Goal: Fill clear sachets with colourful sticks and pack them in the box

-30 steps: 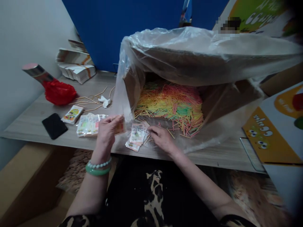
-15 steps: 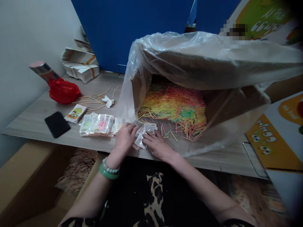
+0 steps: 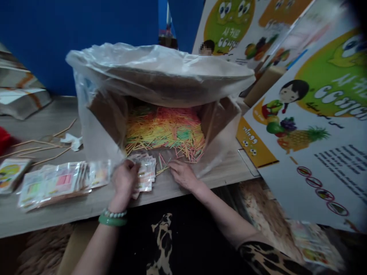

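Observation:
My left hand (image 3: 125,180) is closed at the left edge of a small pile of clear printed packets (image 3: 146,172). Its curled fingers hide whatever is between them. To the right of that pile my right hand (image 3: 184,175) reaches over the table, fingers stretched toward a few loose coloured sticks (image 3: 163,163). Behind both hands a box lined with clear plastic (image 3: 100,118) lies open toward me. Inside it is a heap of thin yellow, pink and green sticks (image 3: 169,128). A row of filled packets (image 3: 61,181) leans over to the left of my left hand.
At the far left lie a small printed pack (image 3: 13,173), thin tan sticks (image 3: 43,147), crumpled white material (image 3: 73,141) and stacked white cartons (image 3: 21,97). Large printed cartons (image 3: 309,126) stand on the right, beside a wire loop (image 3: 249,164) at the table edge.
The view has swung to the right. My right hand has left the packet pile and moved right to the loose sticks. My left hand has come onto the pile's left edge, fingers curled.

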Motion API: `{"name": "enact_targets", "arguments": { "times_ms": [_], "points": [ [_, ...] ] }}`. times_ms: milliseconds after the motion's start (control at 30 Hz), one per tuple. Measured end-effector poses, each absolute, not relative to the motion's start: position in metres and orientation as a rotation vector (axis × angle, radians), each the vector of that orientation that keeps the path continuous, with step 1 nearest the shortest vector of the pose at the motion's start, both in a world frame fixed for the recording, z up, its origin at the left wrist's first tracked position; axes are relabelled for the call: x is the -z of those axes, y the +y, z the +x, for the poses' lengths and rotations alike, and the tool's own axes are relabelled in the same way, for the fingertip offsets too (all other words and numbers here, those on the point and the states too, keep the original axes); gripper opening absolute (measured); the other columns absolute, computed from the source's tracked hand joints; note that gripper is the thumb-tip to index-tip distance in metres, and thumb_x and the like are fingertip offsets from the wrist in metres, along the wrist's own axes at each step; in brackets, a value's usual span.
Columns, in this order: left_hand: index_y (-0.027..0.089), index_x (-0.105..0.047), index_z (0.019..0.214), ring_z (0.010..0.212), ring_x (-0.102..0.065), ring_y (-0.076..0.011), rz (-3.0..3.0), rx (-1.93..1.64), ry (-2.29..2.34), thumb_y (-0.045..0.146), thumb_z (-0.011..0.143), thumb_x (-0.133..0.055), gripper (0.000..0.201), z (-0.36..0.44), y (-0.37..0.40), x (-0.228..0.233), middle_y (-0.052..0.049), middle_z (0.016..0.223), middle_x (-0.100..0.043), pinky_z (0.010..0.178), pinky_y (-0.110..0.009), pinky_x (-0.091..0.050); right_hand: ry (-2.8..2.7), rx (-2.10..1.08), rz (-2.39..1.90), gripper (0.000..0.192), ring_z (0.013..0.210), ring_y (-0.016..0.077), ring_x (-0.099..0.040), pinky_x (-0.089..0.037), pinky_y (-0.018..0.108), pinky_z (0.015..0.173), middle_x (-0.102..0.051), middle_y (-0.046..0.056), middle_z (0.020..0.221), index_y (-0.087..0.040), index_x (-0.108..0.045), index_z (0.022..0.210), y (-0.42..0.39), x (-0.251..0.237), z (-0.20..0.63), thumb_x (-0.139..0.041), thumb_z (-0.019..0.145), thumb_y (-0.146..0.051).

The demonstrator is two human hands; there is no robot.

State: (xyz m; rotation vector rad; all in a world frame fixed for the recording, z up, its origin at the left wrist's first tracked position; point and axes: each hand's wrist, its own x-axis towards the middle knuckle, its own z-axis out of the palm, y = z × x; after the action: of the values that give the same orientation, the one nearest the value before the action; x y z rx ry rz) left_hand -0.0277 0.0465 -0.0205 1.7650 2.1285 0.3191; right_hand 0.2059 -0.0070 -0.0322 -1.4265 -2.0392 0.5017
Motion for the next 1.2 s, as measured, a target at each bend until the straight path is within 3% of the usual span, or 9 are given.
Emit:
{"name": "enact_targets", "arguments": {
  "times_ms": [133, 300, 400, 500, 633, 800, 933, 1100, 1200],
  "points": [
    [0.020, -0.068, 0.085, 0.074, -0.061, -0.0236, 1.692, -0.581, 2.134, 0.041, 0.087, -0.052, 0.026, -0.015, 0.045, 0.024, -0.008, 0.080, -0.070, 0.062, -0.030, -0.036, -1.940, -0.284, -1.872, 0.035, 0.103, 0.0230, -0.060, -0.048, 0.035, 0.088, -0.068, 0.011, 0.105, -0.017, -0.070, 0.102, -0.004, 0.014, 0.254, -0.041, 0.088, -0.004],
    [0.019, -0.065, 0.083, 0.081, -0.059, -0.0227, 1.735, -0.924, 2.045, 0.035, 0.083, -0.053, 0.020, -0.011, 0.045, 0.030, -0.007, 0.089, -0.067, 0.068, -0.031, -0.041, -1.997, -0.008, -2.287, 0.031, 0.106, 0.0297, -0.054, -0.044, 0.039, 0.085, -0.062, 0.018, 0.114, -0.011, -0.065, 0.110, 0.006, -0.001, 0.292, -0.042, 0.090, -0.005],
    [0.021, -0.059, 0.077, 0.074, -0.055, -0.0206, 1.651, -1.017, 1.982, 0.033, 0.080, -0.054, 0.013, -0.018, 0.051, 0.034, -0.003, 0.077, -0.061, 0.066, -0.030, -0.039, -2.063, 0.107, -2.402, 0.031, 0.108, 0.0312, -0.051, -0.042, 0.040, 0.084, -0.059, 0.020, 0.118, -0.010, -0.064, 0.113, 0.016, 0.002, 0.299, -0.041, 0.092, -0.007],
    [0.022, -0.054, 0.078, 0.067, -0.051, -0.0164, 1.463, -1.123, 1.836, 0.029, 0.072, -0.060, 0.011, -0.023, 0.057, 0.033, 0.002, 0.070, -0.053, 0.062, -0.027, -0.038, -2.210, 0.233, -2.361, 0.030, 0.110, 0.0320, -0.048, -0.038, 0.041, 0.085, -0.059, 0.018, 0.118, -0.013, -0.065, 0.111, 0.023, 0.007, 0.304, -0.041, 0.094, -0.009],
    [0.021, -0.059, 0.095, 0.061, -0.048, -0.0128, 1.152, -1.210, 1.544, 0.027, 0.059, -0.067, 0.037, -0.026, 0.058, 0.022, 0.006, 0.069, -0.049, 0.057, -0.023, -0.039, -2.398, 0.359, -2.181, 0.025, 0.109, 0.0314, -0.046, -0.034, 0.041, 0.085, -0.061, 0.015, 0.108, -0.014, -0.067, 0.105, 0.027, 0.008, 0.315, -0.046, 0.092, -0.011],
    [0.017, -0.059, 0.068, 0.057, -0.047, -0.0107, 1.050, -1.138, 1.382, 0.029, 0.056, -0.068, 0.019, -0.031, 0.056, 0.007, 0.003, 0.063, -0.055, 0.054, -0.023, -0.036, -2.594, 0.422, -1.982, 0.020, 0.099, 0.0278, -0.047, -0.030, 0.040, 0.085, -0.062, 0.012, 0.097, -0.016, -0.066, 0.099, 0.034, 0.009, 0.332, -0.047, 0.092, -0.014],
    [0.017, -0.053, 0.061, 0.054, -0.047, -0.0090, 1.028, -1.143, 1.418, 0.026, 0.053, -0.073, 0.023, -0.034, 0.055, 0.005, 0.005, 0.059, -0.053, 0.053, -0.022, -0.036, -2.609, 0.463, -1.909, 0.022, 0.098, 0.0269, -0.048, -0.029, 0.039, 0.087, -0.064, 0.010, 0.097, -0.017, -0.065, 0.100, 0.036, 0.013, 0.336, -0.044, 0.094, -0.015],
    [0.017, -0.059, 0.075, 0.060, -0.058, -0.0130, 0.949, -1.143, 1.312, 0.020, 0.050, -0.074, 0.030, -0.033, 0.050, -0.001, 0.002, 0.070, -0.064, 0.056, -0.024, -0.046, -2.470, 0.402, -1.991, 0.027, 0.101, 0.0253, -0.050, -0.030, 0.038, 0.097, -0.066, 0.012, 0.101, -0.015, -0.066, 0.105, 0.030, 0.013, 0.336, -0.041, 0.095, -0.012],
    [0.016, -0.064, 0.089, 0.067, -0.064, -0.0169, 0.905, -1.067, 1.219, 0.018, 0.050, -0.075, 0.040, -0.033, 0.046, -0.007, -0.002, 0.080, -0.070, 0.062, -0.029, -0.052, -2.298, 0.341, -2.108, 0.029, 0.097, 0.0251, -0.052, -0.034, 0.038, 0.095, -0.067, 0.013, 0.097, -0.013, -0.064, 0.109, 0.025, 0.008, 0.335, -0.040, 0.093, -0.010]
  ]
}}
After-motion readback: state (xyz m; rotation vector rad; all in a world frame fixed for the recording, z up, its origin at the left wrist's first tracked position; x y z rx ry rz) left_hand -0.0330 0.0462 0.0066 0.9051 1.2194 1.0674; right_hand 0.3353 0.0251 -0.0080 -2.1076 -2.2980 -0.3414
